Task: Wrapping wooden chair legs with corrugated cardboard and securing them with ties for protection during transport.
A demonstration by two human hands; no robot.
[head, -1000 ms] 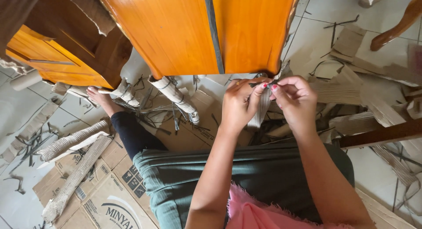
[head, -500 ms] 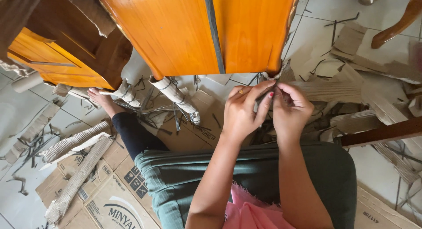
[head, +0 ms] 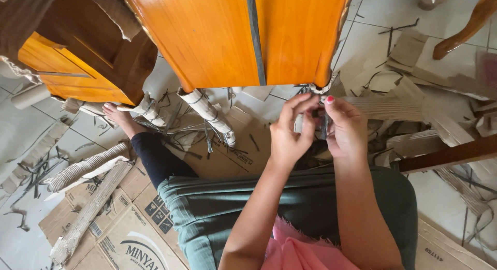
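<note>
Paper wrapping (head: pixel 325 89) on the orange table's leg (head: pixel 310 52) looks thin and tearable; your left hand (head: pixel 290 138) and right hand (head: pixel 346 130) pinch its loose strip.

Hands (head: pixel 316 130) raised — perhaps nearer table (head: pixel 233 37).

wrapped leg (head: pixel 312 126): mostly hidden behind the left hand (head: pixel 291 138) and right hand (head: pixel 347 133)
orange wooden top (head: pixel 217 37): cut off by upper edge
grip on strap: too small to tell
</note>
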